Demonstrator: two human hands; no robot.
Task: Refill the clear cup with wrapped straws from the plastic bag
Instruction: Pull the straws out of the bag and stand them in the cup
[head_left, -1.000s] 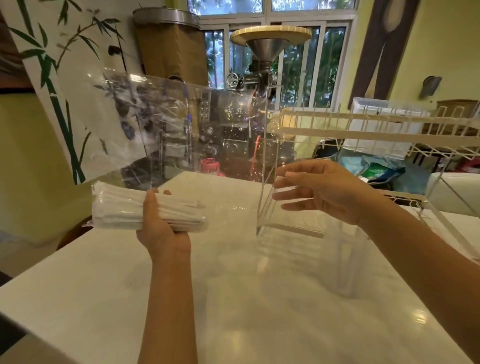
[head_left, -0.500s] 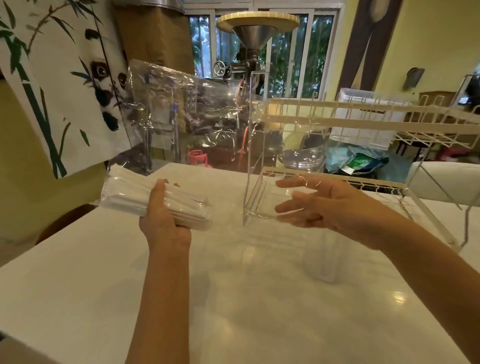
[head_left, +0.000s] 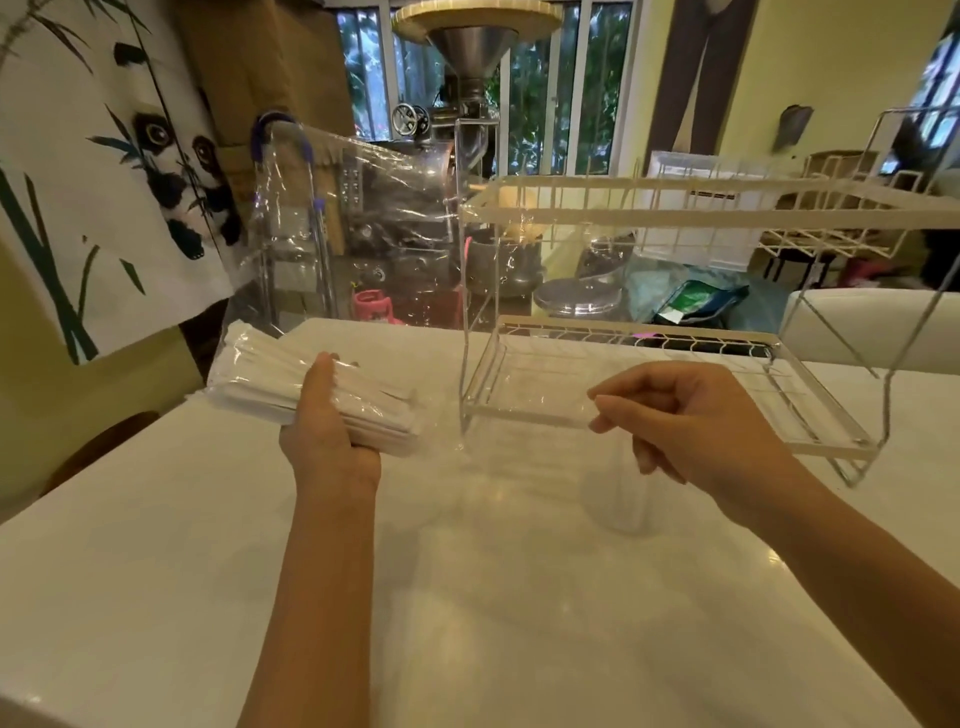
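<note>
A bundle of white wrapped straws (head_left: 270, 384) lies sideways inside a large clear plastic bag (head_left: 363, 208), whose loose film stands up behind it. My left hand (head_left: 327, 436) grips the bundle through the bag, a little above the table's left part. To the right, my right hand (head_left: 691, 421) has its fingers curled, and thumb and forefinger pinch the bag's clear edge. Just under that hand, a clear cup (head_left: 618, 499) stands upright on the white table (head_left: 493, 597); it is faint and looks to hold nothing.
A white wire dish rack (head_left: 675, 208) with two tiers stands on the table's far right, close behind my right hand. Beyond the far edge are a metal hopper machine (head_left: 467, 47), a pink object (head_left: 371, 304) and a panda cloth (head_left: 104, 182) at left.
My right hand's fingers went from spread to curled and pinched on the bag's edge. My left hand kept its hold on the straws. The view tipped downward.
</note>
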